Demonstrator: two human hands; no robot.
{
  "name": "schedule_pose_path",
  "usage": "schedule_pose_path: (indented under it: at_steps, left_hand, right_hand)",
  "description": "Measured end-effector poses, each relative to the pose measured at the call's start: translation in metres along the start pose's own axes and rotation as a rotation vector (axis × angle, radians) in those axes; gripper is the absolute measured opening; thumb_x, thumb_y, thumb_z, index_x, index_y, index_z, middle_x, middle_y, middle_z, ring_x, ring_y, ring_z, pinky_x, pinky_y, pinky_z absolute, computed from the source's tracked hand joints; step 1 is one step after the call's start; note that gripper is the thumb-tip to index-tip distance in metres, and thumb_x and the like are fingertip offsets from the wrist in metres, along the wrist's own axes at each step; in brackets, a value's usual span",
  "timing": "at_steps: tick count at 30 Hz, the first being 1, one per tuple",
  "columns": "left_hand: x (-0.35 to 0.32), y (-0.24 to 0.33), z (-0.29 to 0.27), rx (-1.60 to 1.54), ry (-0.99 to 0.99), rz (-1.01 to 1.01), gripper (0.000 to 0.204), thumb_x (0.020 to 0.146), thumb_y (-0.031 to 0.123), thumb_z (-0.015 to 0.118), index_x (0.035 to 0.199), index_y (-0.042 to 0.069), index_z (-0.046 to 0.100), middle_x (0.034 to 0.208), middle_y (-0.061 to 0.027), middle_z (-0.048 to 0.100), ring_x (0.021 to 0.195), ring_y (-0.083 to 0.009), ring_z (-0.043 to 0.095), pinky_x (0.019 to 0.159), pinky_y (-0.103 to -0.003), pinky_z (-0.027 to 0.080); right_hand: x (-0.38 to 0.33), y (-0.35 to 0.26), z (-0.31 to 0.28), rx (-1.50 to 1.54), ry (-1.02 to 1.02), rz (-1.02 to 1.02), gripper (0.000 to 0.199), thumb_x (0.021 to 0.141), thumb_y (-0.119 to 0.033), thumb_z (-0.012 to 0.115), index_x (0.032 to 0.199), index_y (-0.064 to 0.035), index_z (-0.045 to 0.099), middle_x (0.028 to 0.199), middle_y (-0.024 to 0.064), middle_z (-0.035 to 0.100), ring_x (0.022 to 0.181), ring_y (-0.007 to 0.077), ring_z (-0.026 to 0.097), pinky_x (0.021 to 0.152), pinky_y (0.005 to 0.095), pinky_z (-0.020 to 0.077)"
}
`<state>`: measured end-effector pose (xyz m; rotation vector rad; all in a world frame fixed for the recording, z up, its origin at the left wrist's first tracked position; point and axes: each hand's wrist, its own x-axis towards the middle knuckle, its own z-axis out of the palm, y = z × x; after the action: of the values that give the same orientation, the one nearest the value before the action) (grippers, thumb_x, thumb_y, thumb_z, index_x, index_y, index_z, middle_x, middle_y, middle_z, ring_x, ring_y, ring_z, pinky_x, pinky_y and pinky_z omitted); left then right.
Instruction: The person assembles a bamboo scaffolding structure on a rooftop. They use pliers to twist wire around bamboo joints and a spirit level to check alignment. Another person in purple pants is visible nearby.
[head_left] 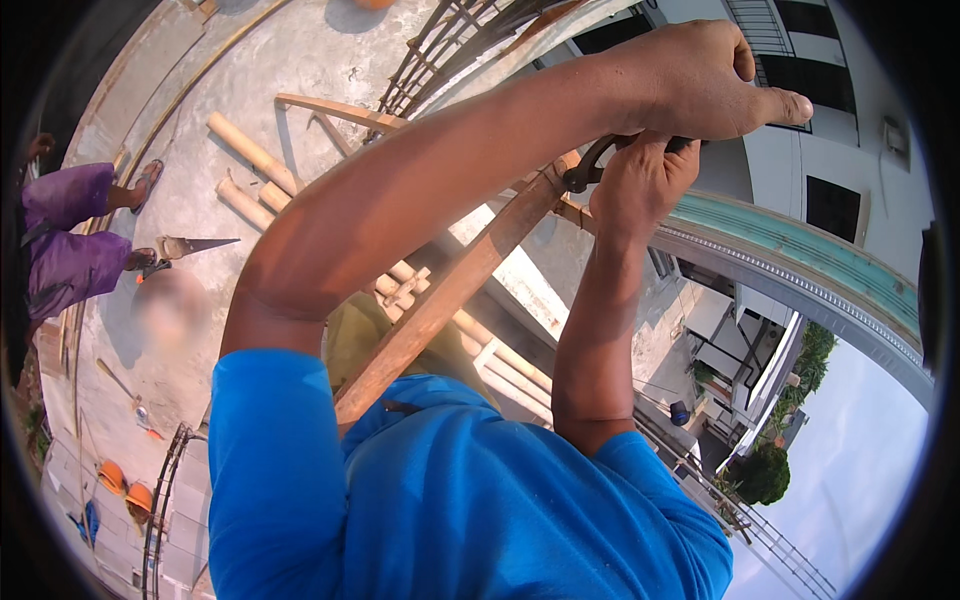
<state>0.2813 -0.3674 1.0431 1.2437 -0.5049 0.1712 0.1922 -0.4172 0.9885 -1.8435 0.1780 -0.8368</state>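
Observation:
My right hand [645, 185] is closed around a dark metal tool [585, 172] with a curved, pincer-like head. The tool's head meets the upper end of a long wooden beam [450, 290], which slants down against my body. My left arm reaches across from the left, and my left hand [710, 85] lies just above the right one, touching or nearly touching it. The left fingers curl in while the thumb sticks out to the right. What the left fingers hold, if anything, is hidden. A dark bit shows between the two hands.
Bamboo poles [250, 153] and a thin timber piece [340, 110] lie below. Steel bars [435, 55] stand at the top. At left, a person in purple trousers [75, 240] is near a handsaw [195, 246]. Orange helmets [138, 497] lie lower left. A greenish ledge [790, 240] runs right.

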Motion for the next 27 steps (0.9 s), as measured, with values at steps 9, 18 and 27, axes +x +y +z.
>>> schedule_pose_path:
  at_steps: [9, 18, 27]
  left_hand:
    - [0.028, -0.007, -0.012, -0.288, -0.681, -0.385, 0.054, 0.091, 0.057, 0.076, 0.082, 0.004, 0.071, 0.062, -0.0004, 0.054, 0.057, -0.0148, 0.057, 0.058, -0.031, 0.049]
    - [0.02, 0.017, 0.002, -0.321, -0.927, -0.419, 0.059, 0.094, 0.053, 0.076, 0.11, -0.004, 0.079, 0.07, -0.0083, 0.065, 0.049, -0.0182, 0.062, 0.043, -0.029, 0.047]
    - [0.016, 0.019, -0.005, -0.368, -0.936, -0.401, 0.045, 0.09, 0.049, 0.082, 0.082, 0.006, 0.072, 0.058, -0.0028, 0.056, 0.047, -0.0126, 0.061, 0.043, -0.026, 0.049]
  right_hand:
    - [-0.029, -0.019, 0.002, -0.179, 0.029, -0.03, 0.047, 0.117, -0.034, 0.044, 0.134, 0.0063, 0.06, 0.127, 0.0181, 0.068, 0.11, 0.0232, 0.069, 0.103, 0.0401, 0.0571]
    - [-0.049, -0.01, 0.001, -0.029, 0.174, -0.024, 0.042, 0.117, -0.034, 0.043, 0.139, -0.0004, 0.051, 0.121, 0.0121, 0.063, 0.111, 0.0183, 0.065, 0.103, 0.0413, 0.0542]
    - [-0.038, -0.004, 0.0, 0.069, 0.213, -0.001, 0.039, 0.115, -0.04, 0.049, 0.138, -0.0096, 0.045, 0.13, 0.01, 0.058, 0.118, 0.0177, 0.06, 0.095, 0.042, 0.0502]
